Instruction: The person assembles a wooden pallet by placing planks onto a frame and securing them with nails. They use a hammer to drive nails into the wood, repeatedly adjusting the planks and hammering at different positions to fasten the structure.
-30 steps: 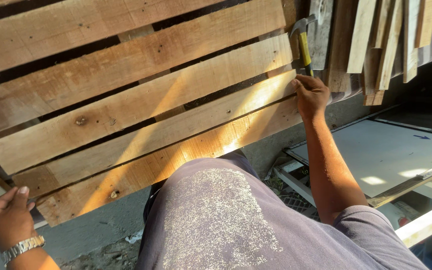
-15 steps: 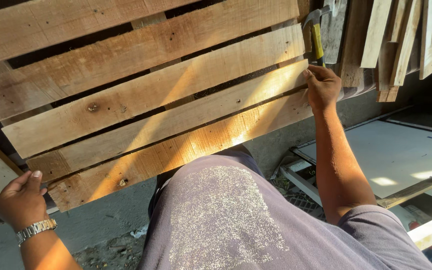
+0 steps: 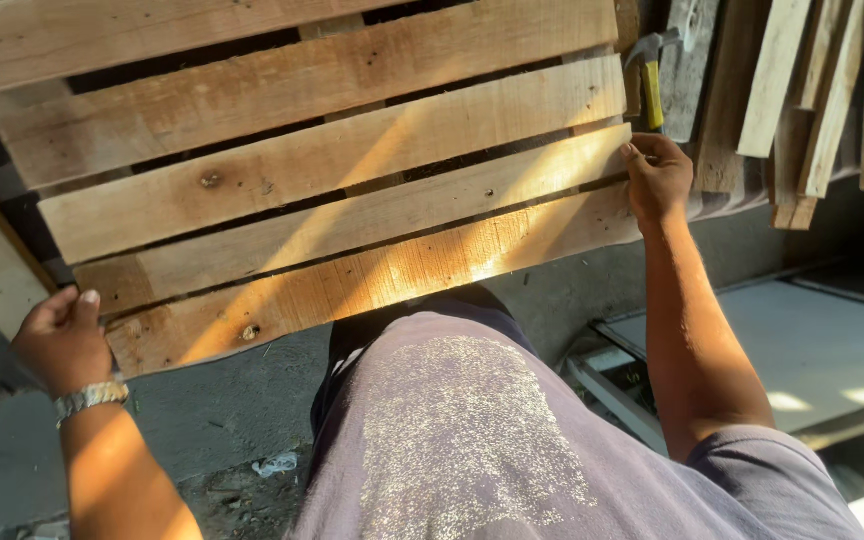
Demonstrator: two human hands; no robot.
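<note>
- Grey concrete floor (image 3: 202, 420) lies under a slatted pallet of pale, rough wooden boards (image 3: 332, 170), which fills the upper part of the view and catches a band of sunlight.
- Left hand (image 3: 60, 340), with a silver metal wristwatch (image 3: 90, 397) on its wrist, is closed around the pallet's lower left corner, thumb lying on the face of the lowest board.
- Right hand (image 3: 658, 178) is curled over the pallet's right edge, fingers wrapped round the end of a lower board and pressed against the wood.
- Yellow-handled claw hammer (image 3: 651, 85) stands just above the right hand, beside the pallet's right edge; whether the hand touches it cannot be told.
- Loose pale wooden planks (image 3: 812, 100) lean in a row to the right of the pallet.
- Flat white panel (image 3: 822, 350) lies on the ground below and to the right of the pallet.
- Grey shirt with a speckled print (image 3: 472, 440) covers the person's body just below the pallet's lowest board.
</note>
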